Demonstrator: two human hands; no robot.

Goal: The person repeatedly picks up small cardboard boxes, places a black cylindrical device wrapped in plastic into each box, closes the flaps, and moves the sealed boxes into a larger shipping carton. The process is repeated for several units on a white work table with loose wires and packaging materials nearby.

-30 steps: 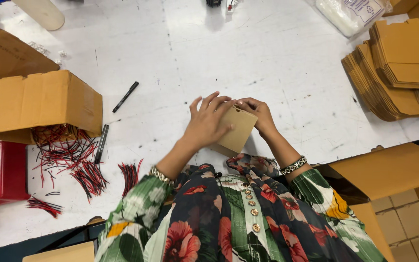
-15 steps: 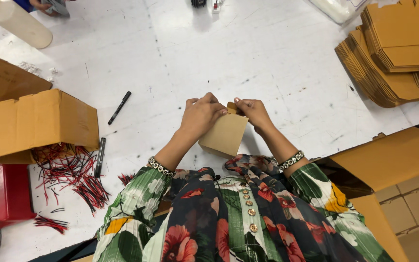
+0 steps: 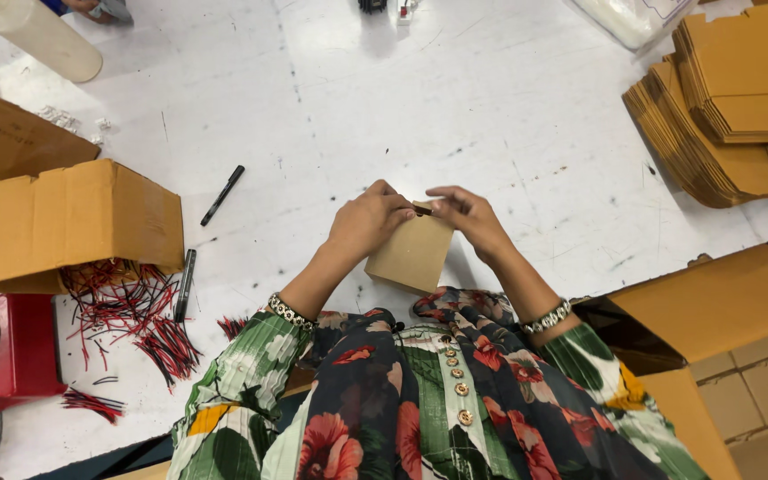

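- Brown cardboard: a small folded carton [image 3: 409, 255] sits near the front edge of the white worktop [image 3: 420, 107], just ahead of the person's floral-sleeved body, tilted slightly.
- Left hand [image 3: 368, 222] grasps the carton's top edge from the left, fingers curled over it.
- Right hand [image 3: 468, 219] grasps the same top edge from the right; thumb and forefinger pinch at a small dark piece [image 3: 422, 210] where the two hands meet. What that piece is cannot be told.
- Both wrists carry beaded metal bracelets.
- Left of the hands, well apart: a black marker pen [image 3: 222, 195] lies diagonally on the worktop; a second black pen [image 3: 185, 284] lies nearly upright in the frame beside a heap of red and black wires [image 3: 135, 311].
- Wires spill from under an open cardboard box [image 3: 64, 222] lying on its side; another brown box [image 3: 11, 133] stands behind it.
- Far left edge: a red machine [image 3: 2, 351] with a round metal part on top; a few stray wires lie in front of it.
- Top left: a cream cylindrical roll [image 3: 42, 37] lies on the worktop, another person's hand [image 3: 91, 7] just past it.
- Top right: a fanned stack of flat carton blanks [image 3: 731, 116], well apart from the hands; a clear plastic bag [image 3: 628, 16] lies beside its far end.
- Lower right: a large open cardboard box [image 3: 722, 311] at the worktop's edge, with small closed cartons [image 3: 757, 391] packed in rows inside.
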